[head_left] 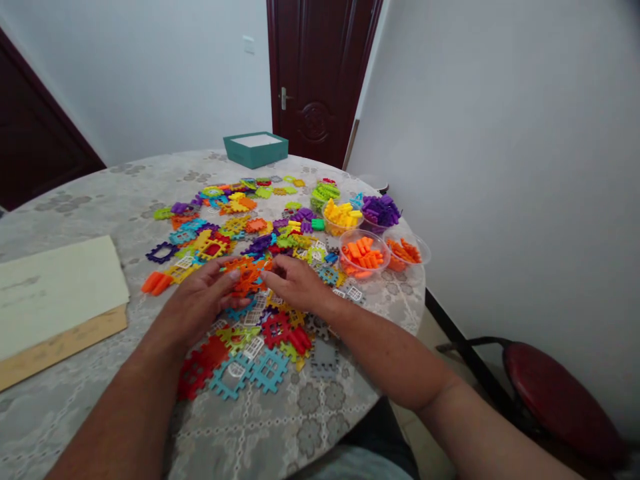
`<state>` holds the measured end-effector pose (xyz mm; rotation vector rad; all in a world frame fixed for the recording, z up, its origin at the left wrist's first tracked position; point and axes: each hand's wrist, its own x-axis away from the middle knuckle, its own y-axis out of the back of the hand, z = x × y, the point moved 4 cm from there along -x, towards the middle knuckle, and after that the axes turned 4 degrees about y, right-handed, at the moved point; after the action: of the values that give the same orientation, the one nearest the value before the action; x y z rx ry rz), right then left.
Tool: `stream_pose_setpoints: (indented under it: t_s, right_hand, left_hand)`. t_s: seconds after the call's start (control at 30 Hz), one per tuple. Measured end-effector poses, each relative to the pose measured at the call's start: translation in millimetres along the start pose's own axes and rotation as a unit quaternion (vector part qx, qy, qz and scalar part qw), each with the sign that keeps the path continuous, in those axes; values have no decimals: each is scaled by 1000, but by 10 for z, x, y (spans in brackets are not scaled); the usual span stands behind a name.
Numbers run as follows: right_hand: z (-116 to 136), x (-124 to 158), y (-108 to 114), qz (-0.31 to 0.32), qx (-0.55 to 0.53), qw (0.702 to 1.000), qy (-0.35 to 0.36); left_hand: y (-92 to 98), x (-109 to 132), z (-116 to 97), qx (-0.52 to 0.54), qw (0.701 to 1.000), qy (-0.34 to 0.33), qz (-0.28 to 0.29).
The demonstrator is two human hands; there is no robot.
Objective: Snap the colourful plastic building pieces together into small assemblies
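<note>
Between my two hands, above the pile, are orange interlocking building pieces (246,277). My left hand (213,293) is closed on them from the left, thumb on top. From the right, my right hand (290,280) pinches their edge with bent fingers. Under and around the hands spreads a heap of toothed plastic pieces. Close to me lie blue window-frame pieces (270,369), red pieces (203,367) and a grey plate (325,358). Two joined orange tubes (157,283) rest left of my left hand.
Clear tubs on the right hold orange tubes (364,253), yellow pieces (342,217) and purple pieces (381,210). A teal box (256,151) stands at the back. Pale cardboard sheets (60,293) lie on the left of the round table (280,440). A red stool (555,400) stands lower right.
</note>
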<state>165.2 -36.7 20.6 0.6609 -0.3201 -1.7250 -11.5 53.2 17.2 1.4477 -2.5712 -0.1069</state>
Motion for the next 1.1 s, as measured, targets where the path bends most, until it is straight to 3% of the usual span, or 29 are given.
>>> stream_pose_setpoints:
  t_s: [0.1, 0.23, 0.3, 0.63, 0.8, 1.1]
  right_hand:
    - [-58, -11, -74, 5, -66, 997, -48]
    - [-118, -1, -146, 13, -224, 968, -116]
    - [-142, -2, -160, 26, -275, 954, -114]
    - [-159, 1, -197, 61, -254, 963, -68]
    - [-97, -11, -166, 51, -235, 969, -65]
    - [62, -37, 56, 15, -194, 979, -53]
  left_hand:
    - [-85, -9, 60, 2, 997, 21, 80]
    - [-124, 18, 68, 19, 996, 11, 89]
    - [-136, 37, 52, 30, 995, 5, 92]
    - [-227, 97, -9, 13, 985, -31, 170]
    - [-203, 74, -2, 13, 985, -36, 170]
    - [-148, 32, 1, -45, 995, -15, 85]
